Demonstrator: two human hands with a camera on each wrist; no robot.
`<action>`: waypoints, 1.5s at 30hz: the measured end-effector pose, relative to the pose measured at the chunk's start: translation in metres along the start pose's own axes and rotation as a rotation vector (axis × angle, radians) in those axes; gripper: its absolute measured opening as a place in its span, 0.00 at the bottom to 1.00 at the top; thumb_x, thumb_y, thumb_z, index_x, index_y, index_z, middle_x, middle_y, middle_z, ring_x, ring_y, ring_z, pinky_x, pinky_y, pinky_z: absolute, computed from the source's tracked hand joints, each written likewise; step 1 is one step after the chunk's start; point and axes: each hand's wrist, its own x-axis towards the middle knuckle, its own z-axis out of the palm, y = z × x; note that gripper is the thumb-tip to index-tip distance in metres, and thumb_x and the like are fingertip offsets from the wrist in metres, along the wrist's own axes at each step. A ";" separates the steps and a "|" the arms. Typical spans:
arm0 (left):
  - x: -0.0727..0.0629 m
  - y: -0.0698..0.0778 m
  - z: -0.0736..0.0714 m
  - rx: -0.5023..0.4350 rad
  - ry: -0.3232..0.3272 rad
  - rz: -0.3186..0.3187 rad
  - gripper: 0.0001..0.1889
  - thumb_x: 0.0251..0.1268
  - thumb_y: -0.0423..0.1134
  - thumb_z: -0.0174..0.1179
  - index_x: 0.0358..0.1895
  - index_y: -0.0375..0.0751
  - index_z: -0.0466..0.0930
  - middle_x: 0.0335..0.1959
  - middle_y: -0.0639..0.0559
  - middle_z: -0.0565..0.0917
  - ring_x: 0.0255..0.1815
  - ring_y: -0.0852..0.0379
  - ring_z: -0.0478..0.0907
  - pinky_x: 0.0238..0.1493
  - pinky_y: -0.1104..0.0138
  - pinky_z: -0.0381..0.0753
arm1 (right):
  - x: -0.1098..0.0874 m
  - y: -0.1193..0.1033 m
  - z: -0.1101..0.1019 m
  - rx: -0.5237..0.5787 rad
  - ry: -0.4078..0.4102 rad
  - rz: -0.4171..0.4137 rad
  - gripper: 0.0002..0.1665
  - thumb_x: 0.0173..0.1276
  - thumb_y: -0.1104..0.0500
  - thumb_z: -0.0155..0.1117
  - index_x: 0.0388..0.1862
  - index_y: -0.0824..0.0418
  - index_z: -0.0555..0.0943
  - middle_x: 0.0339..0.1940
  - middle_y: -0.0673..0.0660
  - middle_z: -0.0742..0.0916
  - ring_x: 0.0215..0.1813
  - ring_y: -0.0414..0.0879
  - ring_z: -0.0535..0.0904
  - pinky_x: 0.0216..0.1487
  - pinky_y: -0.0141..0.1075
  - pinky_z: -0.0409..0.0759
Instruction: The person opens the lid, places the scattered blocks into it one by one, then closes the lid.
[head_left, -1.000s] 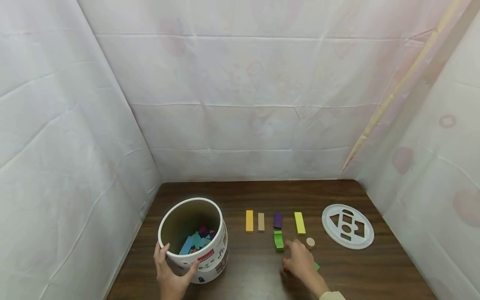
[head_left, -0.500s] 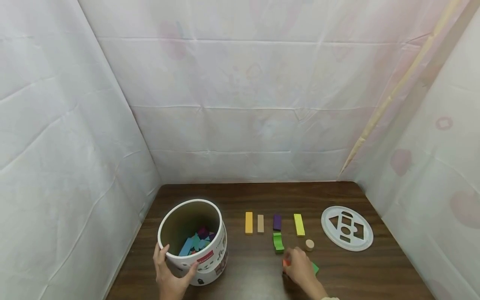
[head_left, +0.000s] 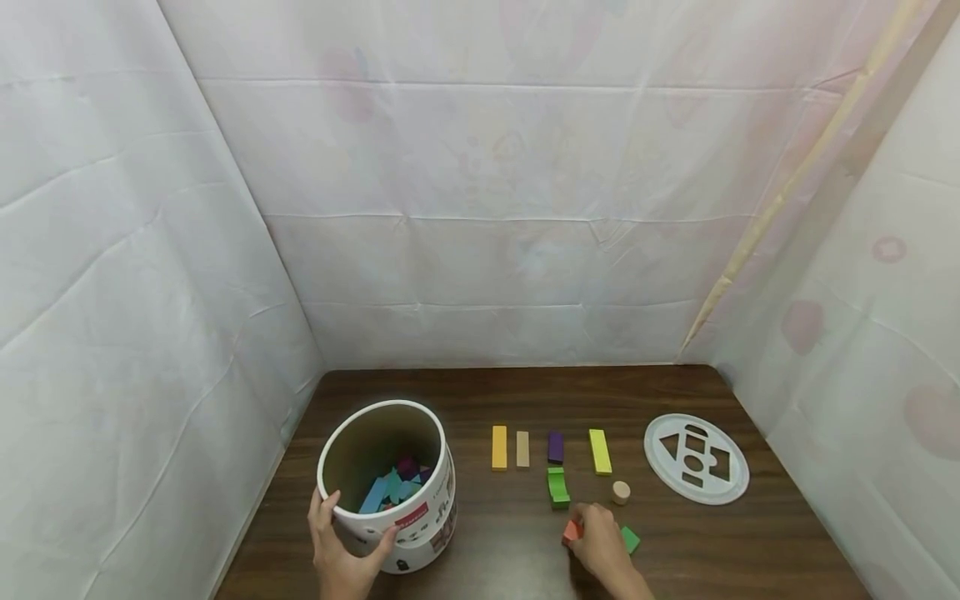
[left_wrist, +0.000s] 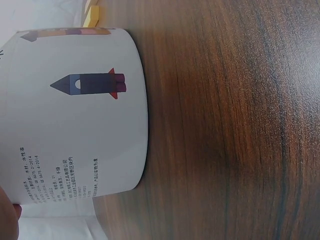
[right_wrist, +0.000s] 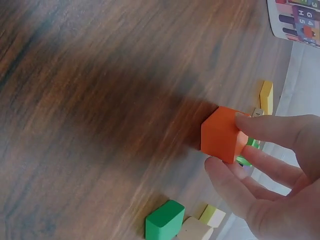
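Observation:
My left hand (head_left: 341,546) holds the side of a white round bucket (head_left: 442,508), its fingers near the rim and thumb on the printed front. Several blue, teal and purple blocks (head_left: 393,485) lie inside. In the right wrist view, my right hand (right_wrist: 272,175) pinches an orange block (right_wrist: 220,132) with an angled outline between thumb and fingers, low over the table; whether it touches the wood I cannot tell. A green block (head_left: 630,539) lies just right of that hand. Beyond it are a light-green curved block (head_left: 558,487) and a small wooden cylinder (head_left: 620,492).
Farther back on the brown table (head_left: 517,392) lie an orange-yellow block (head_left: 499,448), a tan block (head_left: 522,450), a purple block (head_left: 555,447) and a yellow block (head_left: 600,452). At the right is a white lid (head_left: 697,459) with shaped holes. White cloth (head_left: 480,258) encloses the table.
My right hand has shifted slightly toward me, and the orange block in its fingers shows more plainly. The green block beside it is less covered. My left hand stays on the bucket.

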 end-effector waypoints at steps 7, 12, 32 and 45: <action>0.000 0.000 0.001 -0.001 0.007 0.002 0.54 0.25 0.36 0.80 0.65 0.39 0.61 0.71 0.35 0.54 0.64 0.29 0.57 0.50 0.31 0.65 | 0.001 0.002 0.001 0.006 0.007 0.001 0.19 0.36 0.73 0.77 0.31 0.66 0.82 0.25 0.54 0.79 0.29 0.45 0.75 0.23 0.36 0.74; 0.001 0.001 0.000 0.000 -0.001 -0.012 0.54 0.24 0.36 0.80 0.65 0.37 0.61 0.71 0.35 0.54 0.64 0.29 0.57 0.51 0.32 0.64 | -0.001 0.002 0.001 0.024 0.000 0.001 0.16 0.38 0.73 0.73 0.30 0.66 0.81 0.25 0.55 0.79 0.27 0.44 0.73 0.21 0.34 0.72; 0.000 0.000 0.001 -0.003 0.010 0.000 0.54 0.24 0.35 0.80 0.65 0.38 0.61 0.71 0.35 0.54 0.64 0.28 0.57 0.50 0.31 0.64 | 0.000 -0.004 -0.005 0.162 -0.038 0.061 0.16 0.37 0.67 0.73 0.25 0.63 0.75 0.26 0.55 0.73 0.28 0.45 0.70 0.22 0.30 0.71; -0.001 0.001 0.003 -0.004 0.045 0.002 0.55 0.21 0.35 0.80 0.65 0.35 0.62 0.69 0.31 0.56 0.61 0.29 0.60 0.51 0.35 0.65 | 0.003 -0.020 -0.022 0.231 0.024 -0.033 0.17 0.38 0.65 0.69 0.29 0.63 0.75 0.23 0.50 0.78 0.24 0.40 0.71 0.21 0.29 0.71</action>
